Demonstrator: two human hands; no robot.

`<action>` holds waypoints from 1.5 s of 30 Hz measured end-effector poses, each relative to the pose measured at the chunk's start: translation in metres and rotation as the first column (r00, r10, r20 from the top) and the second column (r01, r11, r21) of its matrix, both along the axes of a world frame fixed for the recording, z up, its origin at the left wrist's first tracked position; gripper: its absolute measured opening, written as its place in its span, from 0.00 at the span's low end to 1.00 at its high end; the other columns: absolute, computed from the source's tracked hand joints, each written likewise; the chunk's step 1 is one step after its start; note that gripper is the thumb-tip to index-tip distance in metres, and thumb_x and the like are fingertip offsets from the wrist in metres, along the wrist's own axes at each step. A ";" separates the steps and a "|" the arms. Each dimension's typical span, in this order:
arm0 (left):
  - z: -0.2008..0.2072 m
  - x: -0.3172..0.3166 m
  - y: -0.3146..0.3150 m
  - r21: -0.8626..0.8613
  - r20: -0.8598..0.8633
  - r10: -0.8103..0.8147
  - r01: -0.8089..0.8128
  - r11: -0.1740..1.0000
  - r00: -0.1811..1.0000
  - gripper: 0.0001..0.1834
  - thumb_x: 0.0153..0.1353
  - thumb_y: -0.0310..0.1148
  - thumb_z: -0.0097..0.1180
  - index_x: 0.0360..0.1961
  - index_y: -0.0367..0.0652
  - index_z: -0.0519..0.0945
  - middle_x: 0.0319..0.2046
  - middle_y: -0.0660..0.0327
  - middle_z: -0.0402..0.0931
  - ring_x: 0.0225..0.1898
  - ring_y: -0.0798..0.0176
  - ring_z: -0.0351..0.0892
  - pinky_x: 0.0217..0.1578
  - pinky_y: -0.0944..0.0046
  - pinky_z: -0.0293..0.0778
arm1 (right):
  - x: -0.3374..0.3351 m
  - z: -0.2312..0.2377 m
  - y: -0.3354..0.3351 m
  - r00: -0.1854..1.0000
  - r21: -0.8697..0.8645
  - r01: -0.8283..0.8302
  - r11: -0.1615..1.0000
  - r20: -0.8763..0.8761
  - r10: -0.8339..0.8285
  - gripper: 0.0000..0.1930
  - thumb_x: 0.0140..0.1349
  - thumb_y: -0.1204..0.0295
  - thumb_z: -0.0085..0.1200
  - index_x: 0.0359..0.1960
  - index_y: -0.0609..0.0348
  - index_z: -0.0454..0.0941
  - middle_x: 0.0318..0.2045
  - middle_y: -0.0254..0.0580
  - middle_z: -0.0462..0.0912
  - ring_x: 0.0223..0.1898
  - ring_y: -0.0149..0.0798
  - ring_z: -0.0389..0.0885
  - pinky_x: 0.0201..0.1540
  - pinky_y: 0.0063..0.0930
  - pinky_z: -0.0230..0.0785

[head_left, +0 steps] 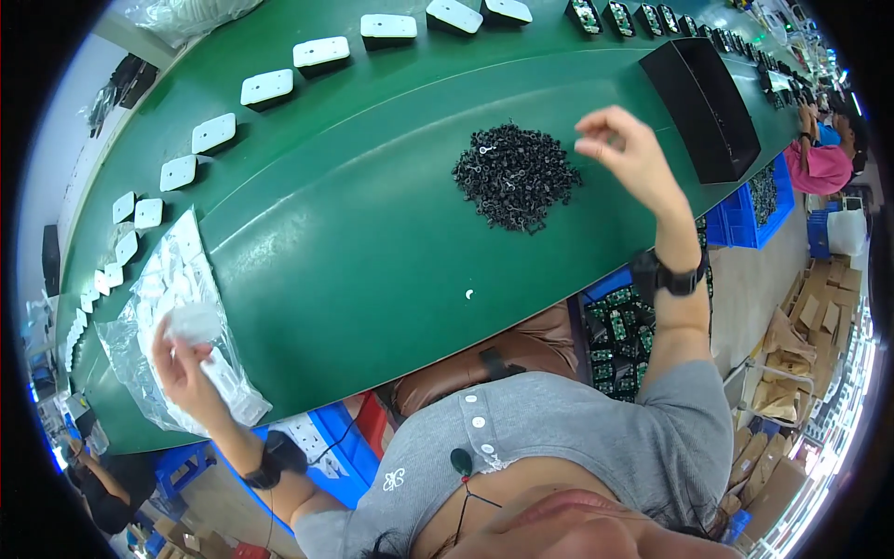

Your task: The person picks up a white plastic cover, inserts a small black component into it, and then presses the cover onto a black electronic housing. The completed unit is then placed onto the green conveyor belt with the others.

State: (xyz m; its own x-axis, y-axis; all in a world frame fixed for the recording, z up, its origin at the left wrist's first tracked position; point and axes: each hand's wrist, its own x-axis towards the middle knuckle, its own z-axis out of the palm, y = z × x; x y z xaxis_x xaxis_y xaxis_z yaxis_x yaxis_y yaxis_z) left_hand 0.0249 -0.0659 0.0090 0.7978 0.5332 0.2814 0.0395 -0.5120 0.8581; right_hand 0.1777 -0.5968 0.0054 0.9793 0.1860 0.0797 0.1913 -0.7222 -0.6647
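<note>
My left hand is at the left of the table, its fingers around the edge of a whitish plastic cover, somewhat blurred. Beneath it lies a clear plastic bag with white plastic pieces inside and spilling toward its mouth. My right hand hovers just right of a heap of small black plastic parts. Its thumb and fingers are bent but apart, with nothing seen between them. A few pale ring-shaped bits lie on the heap.
White-topped black housings line the green table's far and left sides. Black housings with green circuit boards continue at far right. A black box stands right. Circuit boards fill a bin below the edge. Co-workers sit at both ends.
</note>
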 end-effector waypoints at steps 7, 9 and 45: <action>-0.005 0.051 -0.106 -0.275 -0.026 -0.437 0.414 0.868 0.899 0.12 0.66 0.21 0.44 0.46 0.35 0.79 0.36 0.60 0.74 0.25 0.72 0.75 0.24 0.75 0.68 | -0.032 -0.032 0.015 0.989 0.077 0.131 0.988 0.052 -0.136 0.05 0.54 0.77 0.59 0.27 0.64 0.76 0.26 0.33 0.71 0.24 0.26 0.65 0.27 0.20 0.60; -0.006 0.062 -0.131 -0.334 0.037 -0.554 0.533 0.778 0.832 0.12 0.65 0.20 0.45 0.47 0.35 0.78 0.36 0.60 0.72 0.26 0.72 0.75 0.22 0.76 0.69 | -0.031 -0.033 0.016 0.988 0.077 0.132 0.988 0.073 -0.138 0.05 0.55 0.77 0.59 0.26 0.65 0.76 0.26 0.33 0.72 0.23 0.25 0.65 0.28 0.19 0.60; -0.036 0.073 -0.176 -0.546 0.227 -0.441 0.489 0.681 0.868 0.10 0.62 0.19 0.51 0.44 0.31 0.73 0.35 0.58 0.73 0.33 0.65 0.81 0.33 0.69 0.79 | -0.027 -0.008 0.198 0.919 0.660 -0.166 0.733 -0.166 0.358 0.04 0.58 0.76 0.59 0.33 0.61 0.76 0.29 0.29 0.75 0.29 0.21 0.69 0.32 0.14 0.62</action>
State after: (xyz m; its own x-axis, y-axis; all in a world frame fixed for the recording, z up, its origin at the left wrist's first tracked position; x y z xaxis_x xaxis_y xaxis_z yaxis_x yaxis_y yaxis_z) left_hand 0.0981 -0.2421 -0.0268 0.9774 0.1757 0.1172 -0.1420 0.1355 0.9805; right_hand 0.1505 -0.3993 -0.0028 0.8973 0.4411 0.0182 0.0576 -0.0761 -0.9954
